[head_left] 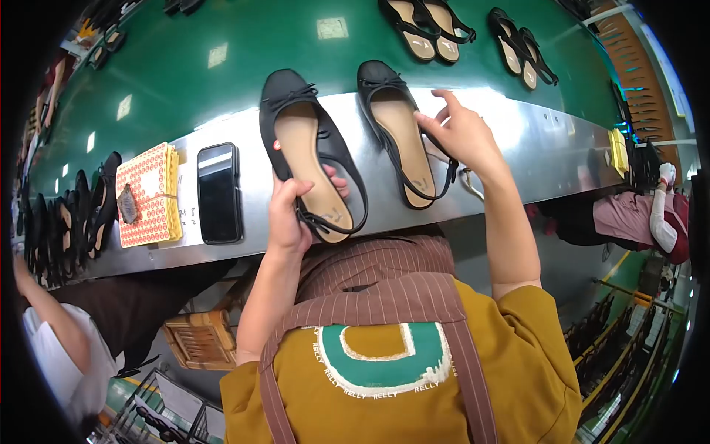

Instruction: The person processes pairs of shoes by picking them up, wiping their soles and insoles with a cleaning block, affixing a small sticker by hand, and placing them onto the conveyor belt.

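Note:
My left hand (292,211) is closed around the heel end of a black slingback flat (307,140), its thumb lying on the beige insole. This shoe has a bow at the toe and a small red and white round sticker at its side. To its right a matching black slingback flat (396,118) rests on the metal edge, toe pointing away from me. My right hand (466,133) is at that shoe's right side, fingers apart, with the thumb tip close to or touching its upper rim; I cannot tell which.
A black phone (220,194) and a stack of patterned yellow sheets (151,196) lie left on the metal ledge (532,148). More slingbacks (429,29) stand on the green belt (281,33). Black shoes (74,214) line up far left, near a person's arm (55,318). Another person (636,214) is at right.

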`<state>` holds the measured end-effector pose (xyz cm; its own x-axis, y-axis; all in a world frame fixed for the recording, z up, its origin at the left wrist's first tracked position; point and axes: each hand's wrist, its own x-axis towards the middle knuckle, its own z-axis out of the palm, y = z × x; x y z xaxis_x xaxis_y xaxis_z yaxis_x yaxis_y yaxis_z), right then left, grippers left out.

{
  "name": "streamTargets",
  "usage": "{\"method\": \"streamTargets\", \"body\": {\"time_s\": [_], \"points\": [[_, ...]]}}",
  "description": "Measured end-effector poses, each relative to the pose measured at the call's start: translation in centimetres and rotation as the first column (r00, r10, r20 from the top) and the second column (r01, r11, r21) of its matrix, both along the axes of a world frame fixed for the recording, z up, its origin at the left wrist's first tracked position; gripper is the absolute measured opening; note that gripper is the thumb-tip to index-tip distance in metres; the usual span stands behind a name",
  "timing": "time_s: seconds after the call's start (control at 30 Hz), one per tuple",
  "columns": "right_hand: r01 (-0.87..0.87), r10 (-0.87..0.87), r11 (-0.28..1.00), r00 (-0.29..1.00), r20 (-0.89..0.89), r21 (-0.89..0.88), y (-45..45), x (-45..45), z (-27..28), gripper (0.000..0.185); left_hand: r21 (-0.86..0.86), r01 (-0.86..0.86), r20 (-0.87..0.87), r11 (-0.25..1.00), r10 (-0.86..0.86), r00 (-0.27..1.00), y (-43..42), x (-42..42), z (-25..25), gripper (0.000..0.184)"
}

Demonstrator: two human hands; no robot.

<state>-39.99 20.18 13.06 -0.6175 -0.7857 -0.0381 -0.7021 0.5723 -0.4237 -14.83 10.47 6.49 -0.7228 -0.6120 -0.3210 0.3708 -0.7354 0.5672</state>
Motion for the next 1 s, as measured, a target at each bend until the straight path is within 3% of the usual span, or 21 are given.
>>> {"method": "streamTargets", "body": {"time_s": [0.03, 0.13, 0.17, 0.27, 0.3, 0.33, 0.43, 0.47, 0.5, 0.53, 0.57, 0.6, 0.67, 0.73, 0.77, 0.8, 0.83, 0.87, 0.9, 0.97, 1.0], "points": [[-0.034, 0.023, 0.994, 0.994, 0.108, 0.103, 0.1, -0.4, -0.7, 0.047, 0.038, 0.024, 0.009, 0.999, -0.024, 1.000, 0.0, -0.6, 0.0, 0.054], [-0.072, 0.072, 0.996, 0.997, -0.014, 0.054, -0.5, -0.1, -3.0, 0.042, 0.092, 0.077, -0.001, 0.993, -0.078, 0.997, 0.0, -1.7, -0.5, 0.051], [-0.089, 0.089, 0.996, 0.996, 0.022, 0.001, -0.8, 0.1, -3.4, 0.039, 0.070, 0.091, 0.019, 0.993, -0.092, 0.996, 0.1, -1.9, -0.6, 0.051], [-0.159, 0.160, 0.985, 0.987, -0.003, 0.060, -1.8, 2.1, -2.2, 0.038, 0.036, 0.152, 0.078, 0.988, -0.154, 0.985, -0.3, -2.0, -0.4, 0.051], [-0.206, 0.191, 0.974, 0.970, -0.153, -0.092, -1.9, 2.3, -2.3, 0.037, 0.008, 0.094, 0.114, 0.996, -0.094, 0.989, -0.2, -2.3, 0.5, 0.051], [-0.204, 0.189, 0.974, 0.971, -0.148, -0.099, -2.0, 2.5, -2.0, 0.037, -0.023, 0.035, 0.146, 0.999, -0.031, 0.989, -0.1, -2.6, 1.0, 0.051], [-0.144, 0.144, 0.989, 0.990, -0.001, 0.028, -3.9, 4.7, 0.4, 0.041, 0.020, 0.066, 0.149, 0.998, -0.068, 0.986, -0.3, -2.7, 0.1, 0.050], [-0.200, 0.201, 0.978, 0.980, -0.007, 0.064, -4.5, 5.6, -0.1, 0.044, 0.016, 0.104, 0.142, 0.994, -0.106, 0.984, -0.5, -2.6, -1.1, 0.052], [-0.275, 0.276, 0.958, 0.961, 0.004, 0.085, -5.3, 6.1, -1.5, 0.043, -0.093, 0.091, 0.098, 0.991, -0.081, 0.992, -0.4, -3.0, -0.7, 0.054], [-0.314, 0.313, 0.949, 0.950, -0.013, -0.028, -5.9, 6.1, -3.5, 0.036, -0.159, 0.103, 0.076, 0.982, -0.092, 0.993, -0.6, -2.9, -0.8, 0.054], [-0.252, 0.271, 0.961, 0.941, 0.203, -0.111, -6.3, 6.3, -2.4, 0.028, -0.130, 0.091, 0.075, 0.987, -0.081, 0.994, -0.5, -2.9, 0.2, 0.057], [-0.297, 0.298, 0.954, 0.948, 0.113, -0.026, -6.9, 5.5, -2.6, 0.024, -0.078, 0.131, 0.044, 0.988, -0.128, 0.991, -0.7, -2.3, 0.5, 0.061], [-0.253, 0.256, 0.967, 0.960, 0.111, -0.042, -8.1, 4.1, 0.2, 0.023, -0.036, 0.125, -0.026, 0.992, -0.126, 0.992, -1.4, -1.5, -0.1, 0.066], [-0.275, 0.277, 0.957, 0.961, 0.011, -0.092, -9.8, 2.6, 1.4, 0.025, -0.046, 0.231, -0.161, 0.972, -0.235, 0.959, -2.5, -1.0, -1.1, 0.066], [-0.256, 0.257, 0.941, 0.966, -0.026, -0.220, -10.4, 1.1, 2.8, 0.023, -0.017, 0.272, -0.283, 0.962, -0.265, 0.922, -2.4, -1.1, -1.3, 0.065], [-0.238, 0.231, 0.957, 0.971, -0.059, -0.168, -12.7, -0.9, 4.5, 0.022, 0.056, 0.304, -0.308, 0.951, -0.273, 0.911, -2.7, -1.1, -0.6, 0.065], [-0.209, 0.184, 0.948, 0.975, -0.123, -0.240, -15.3, -2.8, 5.9, 0.021, 0.073, 0.326, -0.329, 0.943, -0.286, 0.900, -3.2, -1.1, -0.5, 0.065], [-0.274, 0.193, 0.936, 0.925, -0.327, -0.223, -19.0, -6.1, 6.8, 0.024, 0.092, 0.344, -0.351, 0.934, -0.293, 0.889, -3.4, -1.2, -0.6, 0.065], [-0.344, 0.253, 0.910, 0.903, -0.348, -0.230, -21.4, -4.1, 9.3, 0.024, 0.072, 0.375, -0.340, 0.924, -0.331, 0.881, -3.5, -1.4, -1.3, 0.064], [-0.146, 0.065, 0.959, 0.947, -0.314, -0.243, -21.8, -19.6, 12.5, 0.039, 0.060, 0.397, -0.321, 0.916, -0.359, 0.876, -2.9, -1.2, -2.9, 0.062], [-0.113, 0.037, 0.959, 0.959, -0.283, -0.260, -30.4, -11.3, 14.8, 0.047, 0.059, 0.383, -0.322, 0.922, -0.346, 0.881, -3.1, -1.5, -3.4, 0.060]]}}
